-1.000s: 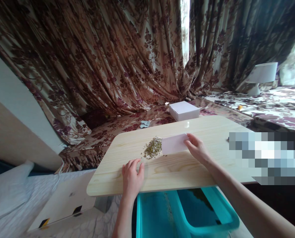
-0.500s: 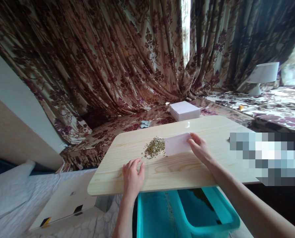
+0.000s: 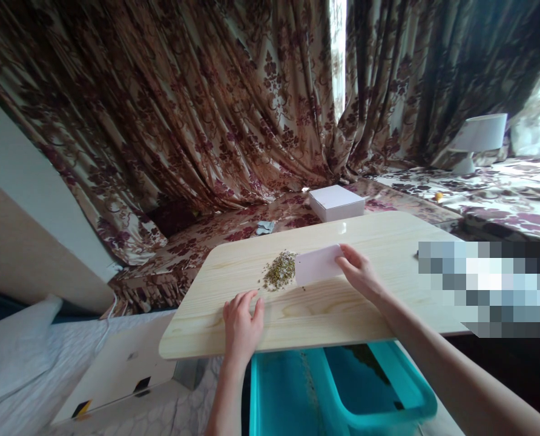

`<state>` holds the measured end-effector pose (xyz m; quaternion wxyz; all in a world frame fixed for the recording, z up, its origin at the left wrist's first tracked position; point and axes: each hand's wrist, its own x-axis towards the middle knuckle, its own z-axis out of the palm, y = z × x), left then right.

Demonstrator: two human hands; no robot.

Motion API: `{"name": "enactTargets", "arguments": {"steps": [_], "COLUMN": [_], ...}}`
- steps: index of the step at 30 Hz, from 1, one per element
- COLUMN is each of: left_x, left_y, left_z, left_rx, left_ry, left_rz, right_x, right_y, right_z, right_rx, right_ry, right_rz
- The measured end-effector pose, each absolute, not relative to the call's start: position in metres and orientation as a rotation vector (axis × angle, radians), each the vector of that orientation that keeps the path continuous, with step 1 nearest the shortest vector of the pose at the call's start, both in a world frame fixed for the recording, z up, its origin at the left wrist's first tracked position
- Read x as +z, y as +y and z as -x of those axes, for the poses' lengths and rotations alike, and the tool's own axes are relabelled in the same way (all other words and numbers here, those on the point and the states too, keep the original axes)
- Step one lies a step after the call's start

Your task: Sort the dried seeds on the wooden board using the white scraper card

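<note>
My right hand [image 3: 357, 267] grips the right end of a thin white card [image 3: 319, 265], thumb on the near side. The card's left edge touches a small heap of mixed green and pale grains [image 3: 279, 272] on the light wooden tabletop [image 3: 342, 315]. A few stray bits lie around the heap. My left hand [image 3: 241, 321] rests at the front of the tabletop, just below the heap, fingers apart and holding nothing.
Below the table's front edge is a turquoise two-compartment bin [image 3: 292, 393], with dark green matter in its right part. A white box [image 3: 336, 203] and a grey cloth [image 3: 265, 227] lie beyond the table. A flat carton [image 3: 115, 369] lies on the bed at left.
My right hand has slid the card slightly left, against and into the right side of the grain heap. My left hand has stayed nearly in place.
</note>
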<state>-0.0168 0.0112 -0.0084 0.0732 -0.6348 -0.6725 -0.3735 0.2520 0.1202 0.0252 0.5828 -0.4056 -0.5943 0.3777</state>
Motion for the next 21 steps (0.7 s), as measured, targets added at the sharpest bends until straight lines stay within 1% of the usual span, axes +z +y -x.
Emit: {"name": "enactTargets", "arguments": {"steps": [21], "left_x": [-0.0068], "left_y": [0.0107], "left_z": [0.0157], "left_rx": [-1.118], "left_ry": [-2.027], "left_rz": [1.908], "right_x": [0.0246], "right_y": [0.1216], "right_z": [-0.2524], "right_rx": [0.871], "right_ry": [-1.383], "right_rz": [0.941]}}
